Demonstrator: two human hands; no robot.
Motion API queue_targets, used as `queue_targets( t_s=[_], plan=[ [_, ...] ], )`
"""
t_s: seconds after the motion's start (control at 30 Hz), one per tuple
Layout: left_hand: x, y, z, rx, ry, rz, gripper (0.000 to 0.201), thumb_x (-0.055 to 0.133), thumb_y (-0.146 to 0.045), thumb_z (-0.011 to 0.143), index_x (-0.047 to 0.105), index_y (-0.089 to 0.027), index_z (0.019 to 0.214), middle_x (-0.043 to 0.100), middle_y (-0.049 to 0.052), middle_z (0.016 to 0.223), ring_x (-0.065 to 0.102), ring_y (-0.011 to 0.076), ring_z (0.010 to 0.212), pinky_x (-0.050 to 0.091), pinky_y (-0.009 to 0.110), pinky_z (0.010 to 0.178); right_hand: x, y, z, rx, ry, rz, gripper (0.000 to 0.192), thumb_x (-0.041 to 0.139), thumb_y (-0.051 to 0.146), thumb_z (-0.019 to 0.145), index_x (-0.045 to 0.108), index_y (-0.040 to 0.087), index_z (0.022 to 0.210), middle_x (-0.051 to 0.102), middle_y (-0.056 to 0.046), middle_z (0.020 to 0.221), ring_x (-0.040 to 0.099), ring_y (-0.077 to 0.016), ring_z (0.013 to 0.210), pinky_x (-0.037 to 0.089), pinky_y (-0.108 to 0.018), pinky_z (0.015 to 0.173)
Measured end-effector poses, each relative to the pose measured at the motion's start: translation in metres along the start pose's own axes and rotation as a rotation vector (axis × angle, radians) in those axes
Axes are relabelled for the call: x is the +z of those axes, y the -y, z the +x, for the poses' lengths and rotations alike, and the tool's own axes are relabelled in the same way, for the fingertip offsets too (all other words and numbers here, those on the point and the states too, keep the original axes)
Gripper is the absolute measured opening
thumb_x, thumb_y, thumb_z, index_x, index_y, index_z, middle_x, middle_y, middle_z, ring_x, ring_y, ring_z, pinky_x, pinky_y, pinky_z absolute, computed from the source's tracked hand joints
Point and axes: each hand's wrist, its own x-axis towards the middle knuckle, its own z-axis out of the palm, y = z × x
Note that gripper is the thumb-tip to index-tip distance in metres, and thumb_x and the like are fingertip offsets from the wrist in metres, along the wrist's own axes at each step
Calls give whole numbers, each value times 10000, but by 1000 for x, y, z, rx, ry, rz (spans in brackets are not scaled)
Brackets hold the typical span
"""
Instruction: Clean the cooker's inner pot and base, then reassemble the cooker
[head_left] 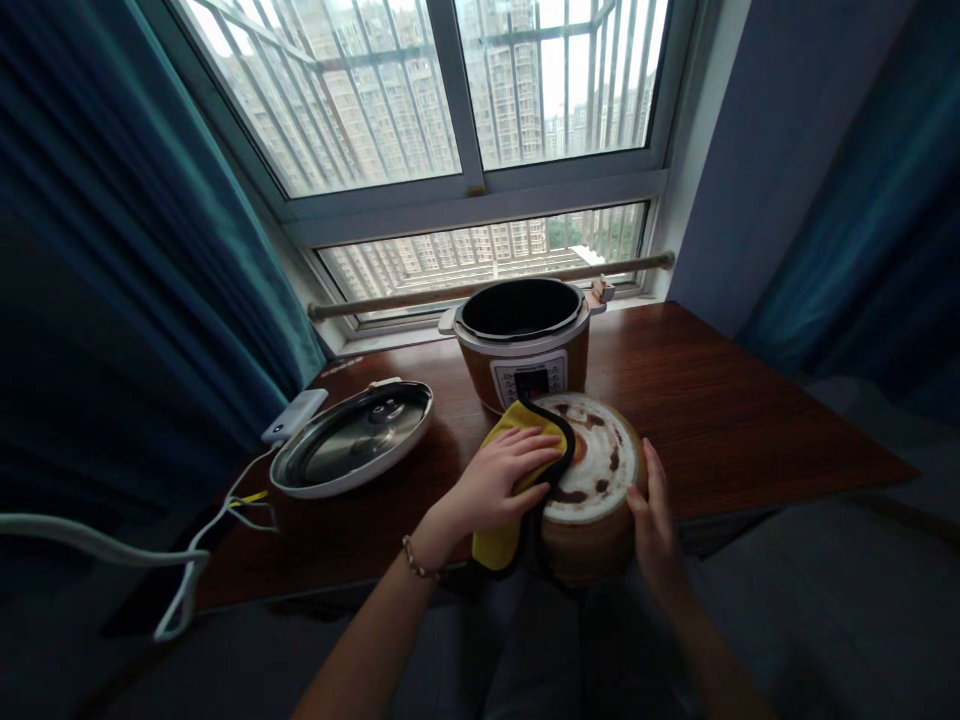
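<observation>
A round pot (596,480) lies upside down at the near edge of the wooden table (735,400), its pale bottom stained with dark brown marks. My left hand (499,478) presses a yellow cloth with a black edge (525,430) flat against the left part of that stained bottom. My right hand (654,520) grips the pot's right side and steadies it. Just behind the pot stands an orange-brown electric cooker (525,345) with a black inner bowl and no lid on it.
The cooker's lid (352,440) lies upside down on the table's left part, beside a white power bank (294,415) with white cables (187,570) trailing off the left edge. A wooden rod (487,285) runs along the window sill. Teal curtains hang on both sides.
</observation>
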Motion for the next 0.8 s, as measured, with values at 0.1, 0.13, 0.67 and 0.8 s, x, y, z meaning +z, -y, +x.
queue_targets(
  t_s=[0.1,0.13,0.67,0.8],
  plan=[
    [-2,11,14,46,34,26,465,473,-386,848,443,-274,1299,437,18,1374,347,202,1284,244,373,1082,0,-1,0,3,5,24,582,368,391,886,210,209,1416,199,-45,1482,172,-213,1355,113,-445,1113],
    [-1,16,20,55,43,34,477,470,-397,849,433,-270,1307,427,22,1382,343,199,1287,242,365,1084,0,-1,0,2,4,27,580,368,390,885,215,209,1414,202,-44,1482,174,-214,1355,113,-444,1113],
    [22,79,39,-297,-264,-819,520,611,-277,723,536,-193,1230,486,65,1332,406,249,1246,246,381,1080,1,3,-1,-13,-20,18,573,356,400,886,233,195,1406,211,-55,1476,179,-220,1351,120,-439,1110],
    [29,74,29,-511,-376,-1237,526,604,-267,687,552,-195,1206,594,64,1206,535,274,1107,373,407,982,2,1,-1,-30,-30,23,570,355,394,884,240,192,1405,220,-59,1474,185,-222,1350,117,-445,1109]
  ],
)
